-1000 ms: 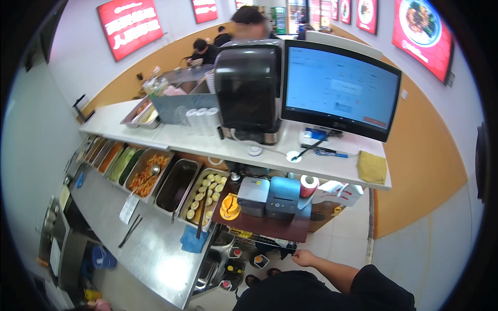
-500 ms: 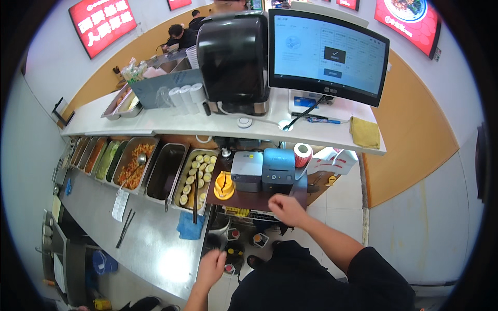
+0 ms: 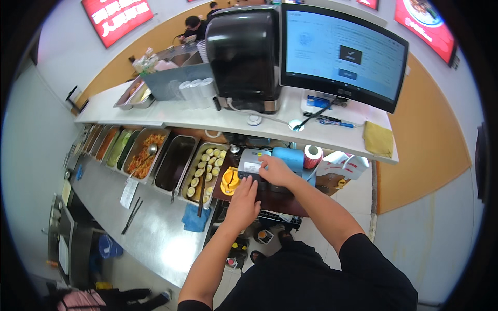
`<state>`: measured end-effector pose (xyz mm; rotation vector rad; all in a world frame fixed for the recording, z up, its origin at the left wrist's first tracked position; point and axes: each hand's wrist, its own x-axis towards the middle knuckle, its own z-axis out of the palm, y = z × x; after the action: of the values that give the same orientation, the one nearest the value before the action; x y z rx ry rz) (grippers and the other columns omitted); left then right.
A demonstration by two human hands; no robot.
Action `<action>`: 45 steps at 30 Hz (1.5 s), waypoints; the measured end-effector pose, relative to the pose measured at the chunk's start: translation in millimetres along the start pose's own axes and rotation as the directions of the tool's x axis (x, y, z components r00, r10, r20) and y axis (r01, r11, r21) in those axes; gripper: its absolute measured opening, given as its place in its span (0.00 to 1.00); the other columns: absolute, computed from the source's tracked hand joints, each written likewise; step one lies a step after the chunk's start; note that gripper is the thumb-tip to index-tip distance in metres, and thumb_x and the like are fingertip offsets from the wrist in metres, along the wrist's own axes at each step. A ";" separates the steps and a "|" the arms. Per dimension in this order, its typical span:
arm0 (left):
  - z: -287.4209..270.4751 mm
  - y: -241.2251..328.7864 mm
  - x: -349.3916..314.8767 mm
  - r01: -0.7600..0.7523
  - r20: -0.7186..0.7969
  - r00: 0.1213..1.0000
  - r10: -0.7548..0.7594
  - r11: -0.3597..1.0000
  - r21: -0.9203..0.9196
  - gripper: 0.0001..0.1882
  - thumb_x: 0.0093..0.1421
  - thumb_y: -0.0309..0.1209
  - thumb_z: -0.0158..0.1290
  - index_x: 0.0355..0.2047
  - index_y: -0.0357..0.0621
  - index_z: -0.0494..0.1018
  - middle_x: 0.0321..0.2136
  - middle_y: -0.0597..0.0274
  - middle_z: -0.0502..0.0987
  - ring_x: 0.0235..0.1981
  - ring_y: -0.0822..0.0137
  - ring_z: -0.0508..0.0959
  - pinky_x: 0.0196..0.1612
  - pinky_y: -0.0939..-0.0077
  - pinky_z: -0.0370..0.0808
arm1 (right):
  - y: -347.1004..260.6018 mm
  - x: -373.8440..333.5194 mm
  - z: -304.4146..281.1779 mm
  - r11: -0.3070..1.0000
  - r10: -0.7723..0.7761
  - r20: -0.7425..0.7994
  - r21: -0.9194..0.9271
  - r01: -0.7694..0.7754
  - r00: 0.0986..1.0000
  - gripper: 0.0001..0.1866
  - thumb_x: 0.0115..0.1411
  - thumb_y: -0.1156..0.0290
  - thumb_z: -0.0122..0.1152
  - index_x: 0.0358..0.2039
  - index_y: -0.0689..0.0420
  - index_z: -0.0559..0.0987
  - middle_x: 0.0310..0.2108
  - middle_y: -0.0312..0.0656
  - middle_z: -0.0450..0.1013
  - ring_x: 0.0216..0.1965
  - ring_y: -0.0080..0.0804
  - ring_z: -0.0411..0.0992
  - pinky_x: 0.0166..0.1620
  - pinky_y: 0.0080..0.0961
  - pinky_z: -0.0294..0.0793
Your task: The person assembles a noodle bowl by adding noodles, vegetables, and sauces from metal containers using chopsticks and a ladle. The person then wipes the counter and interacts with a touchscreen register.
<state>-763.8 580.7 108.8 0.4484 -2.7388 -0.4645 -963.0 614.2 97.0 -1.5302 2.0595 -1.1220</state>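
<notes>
A small grey printer [image 3: 254,155] stands on the dark brown shelf, with a white paper slip [image 3: 252,167] at its front. My right hand [image 3: 275,171] is at the printer's right side, its fingers bent and closed at the slip's right edge. Against the printer's lower front is my left hand [image 3: 244,203], its fingers stretched out and holding nothing. A yellow round dispenser-like object [image 3: 230,181] sits just left of my left fingertips. Behind my right hand is a blue-topped second printer [image 3: 288,158], partly hidden by it.
Food pans lie at the left, one with halved eggs [image 3: 210,168] and chopsticks across it. A blue cloth [image 3: 196,217] rests on the steel counter [image 3: 155,223]. Above, the white ledge [image 3: 176,116] carries a black paper dispenser [image 3: 243,57] and a screen [image 3: 345,54]. A person [image 3: 85,299] is at lower left.
Both my hands have moved forward to the grey printer and come close together. The white slip now shows at its front. The view has shifted, and more of the person at lower left shows.
</notes>
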 end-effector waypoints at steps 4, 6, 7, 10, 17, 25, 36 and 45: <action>5.4 3.4 5.9 0.019 -0.004 1.000 -0.019 0.999 0.031 0.35 0.49 0.29 0.57 0.57 0.32 0.59 0.59 0.41 0.59 0.62 0.46 0.57 0.64 0.57 0.54 | 9.0 11.1 1.5 0.951 0.222 0.070 0.205 -0.232 0.973 0.24 0.49 0.64 0.63 0.44 0.65 0.73 0.29 0.48 0.76 0.30 0.35 0.75 0.34 0.29 0.73; 8.1 2.8 4.4 0.047 0.028 0.998 -0.049 0.997 0.066 0.36 0.49 0.30 0.57 0.58 0.34 0.58 0.60 0.44 0.57 0.63 0.48 0.55 0.64 0.57 0.54 | 2.1 14.9 -5.1 0.912 0.261 0.133 0.292 -0.290 0.956 0.24 0.49 0.65 0.66 0.44 0.65 0.74 0.27 0.42 0.74 0.28 0.28 0.72 0.31 0.24 0.72; 5.6 4.5 1.8 0.078 0.058 0.995 -0.083 0.994 0.081 0.37 0.49 0.31 0.57 0.59 0.35 0.57 0.61 0.46 0.56 0.64 0.49 0.54 0.64 0.57 0.54 | -6.6 14.7 -7.0 0.927 0.250 0.126 0.256 -0.275 0.960 0.21 0.50 0.65 0.65 0.41 0.65 0.75 0.26 0.41 0.74 0.28 0.26 0.72 0.30 0.23 0.71; 0.5 9.7 2.0 0.132 0.139 0.980 -0.145 0.986 0.102 0.40 0.50 0.33 0.58 0.61 0.38 0.53 0.63 0.50 0.53 0.66 0.52 0.50 0.64 0.57 0.53 | -9.2 21.2 -12.2 0.921 0.264 0.244 0.224 -0.319 0.933 0.19 0.50 0.65 0.65 0.38 0.65 0.75 0.25 0.40 0.73 0.27 0.24 0.71 0.30 0.22 0.70; 3.9 7.6 4.6 0.130 0.123 0.983 -0.137 0.989 0.066 0.42 0.50 0.34 0.58 0.62 0.38 0.52 0.64 0.49 0.52 0.66 0.52 0.50 0.64 0.58 0.54 | -17.1 33.9 -17.9 0.980 0.098 0.139 0.161 -0.120 0.985 0.13 0.49 0.66 0.64 0.28 0.64 0.77 0.25 0.42 0.74 0.29 0.28 0.71 0.33 0.27 0.71; 5.2 0.3 8.1 0.051 0.141 0.988 -0.060 0.996 0.072 0.40 0.49 0.35 0.58 0.60 0.34 0.55 0.62 0.42 0.54 0.64 0.46 0.52 0.65 0.60 0.53 | -27.0 35.2 -18.3 0.931 0.152 0.099 0.319 -0.176 0.983 0.13 0.52 0.64 0.63 0.29 0.63 0.77 0.26 0.42 0.74 0.29 0.25 0.71 0.33 0.26 0.71; 3.6 -1.1 7.8 0.040 0.202 0.977 -0.062 0.993 0.113 0.40 0.51 0.38 0.57 0.61 0.35 0.53 0.62 0.42 0.53 0.65 0.46 0.51 0.65 0.61 0.51 | -37.1 31.9 -11.0 0.731 0.231 0.080 0.644 -0.227 0.970 0.09 0.58 0.69 0.59 0.36 0.60 0.74 0.30 0.35 0.73 0.31 0.19 0.69 0.34 0.19 0.70; 2.9 0.8 6.7 0.045 0.167 0.984 -0.056 0.996 0.073 0.40 0.50 0.37 0.57 0.60 0.34 0.55 0.62 0.42 0.54 0.64 0.45 0.52 0.65 0.59 0.53 | -37.3 17.9 -5.0 0.512 0.104 0.339 0.788 -0.343 0.935 0.12 0.60 0.69 0.58 0.41 0.61 0.73 0.38 0.37 0.73 0.39 0.22 0.71 0.44 0.20 0.70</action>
<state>-771.1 579.8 108.3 0.5190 -2.9205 -0.4410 -948.7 595.7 131.6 -0.8010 1.1478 -1.4131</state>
